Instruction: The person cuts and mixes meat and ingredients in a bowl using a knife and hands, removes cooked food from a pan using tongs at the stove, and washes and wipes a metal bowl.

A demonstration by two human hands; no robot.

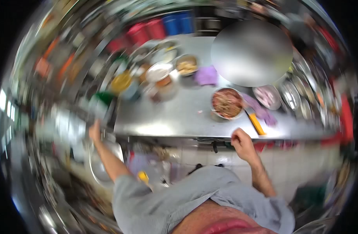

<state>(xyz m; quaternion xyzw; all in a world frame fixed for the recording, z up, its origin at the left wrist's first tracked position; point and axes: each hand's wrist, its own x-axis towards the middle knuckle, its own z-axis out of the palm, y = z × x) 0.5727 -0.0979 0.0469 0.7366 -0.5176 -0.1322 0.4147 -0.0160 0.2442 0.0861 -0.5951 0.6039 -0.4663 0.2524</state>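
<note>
My left hand [95, 130] is stretched out past the left end of the metal table [167, 123], beside a large metal basin [96, 165]. Motion smears its fingers, so any hold is unclear. Curled fingers show on my right hand [241, 141], just off the table's front edge; whatever they may hold is hidden. Nearest to it lies a yellow-handled knife [257, 124]. A bowl of reddish-brown shredded food [227, 103] stands behind, with a purple cloth [261, 111] beside it.
Several bowls [186, 65] and containers stand on the table's left part, near a second purple cloth [206, 75]. A bowl of pale pieces [267, 96] and metal dishes [291, 95] are at the right. Red bins [147, 32] and blue bins [177, 24] stand behind.
</note>
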